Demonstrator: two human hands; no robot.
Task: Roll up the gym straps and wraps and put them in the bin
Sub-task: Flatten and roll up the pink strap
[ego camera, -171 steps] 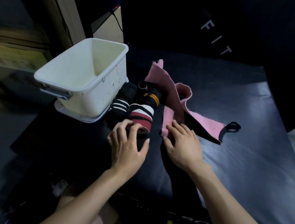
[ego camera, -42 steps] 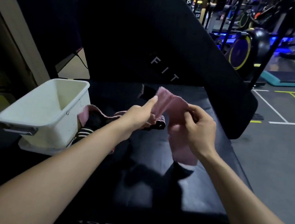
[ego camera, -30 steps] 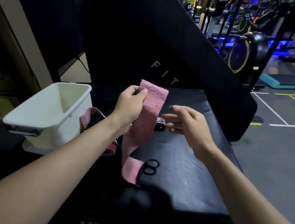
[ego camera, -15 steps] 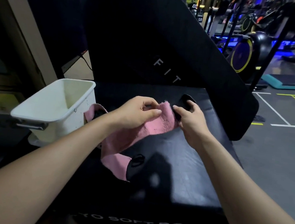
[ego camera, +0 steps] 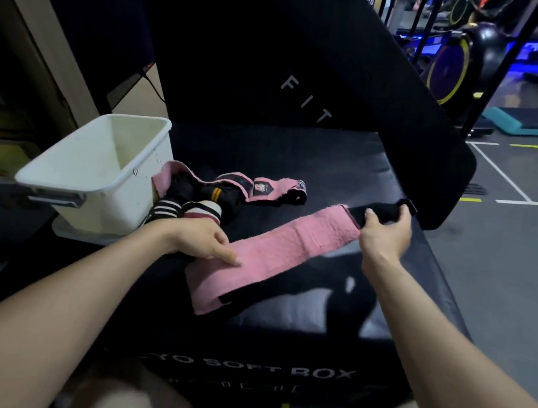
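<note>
A pink wrap [ego camera: 275,249] lies stretched out flat across the black soft box [ego camera: 319,155], running from near left to far right. My left hand [ego camera: 203,241] presses its near end down with flat fingers. My right hand [ego camera: 383,232] grips the wrap's black far end. A second pink wrap [ego camera: 273,189] lies unrolled behind it. Rolled striped wraps [ego camera: 187,208] sit beside the white bin [ego camera: 67,175], which stands at the box's left edge and looks empty.
A black padded panel [ego camera: 282,50] marked FIT leans behind the box. To the right is grey gym floor [ego camera: 510,272] with painted lines, with exercise machines farther back. A wooden frame [ego camera: 25,31] stands at the left.
The pink wrap was bunched between both hands in the air; now it is pulled out straight and laid on the box, my left hand pressing one end and my right holding the other.
</note>
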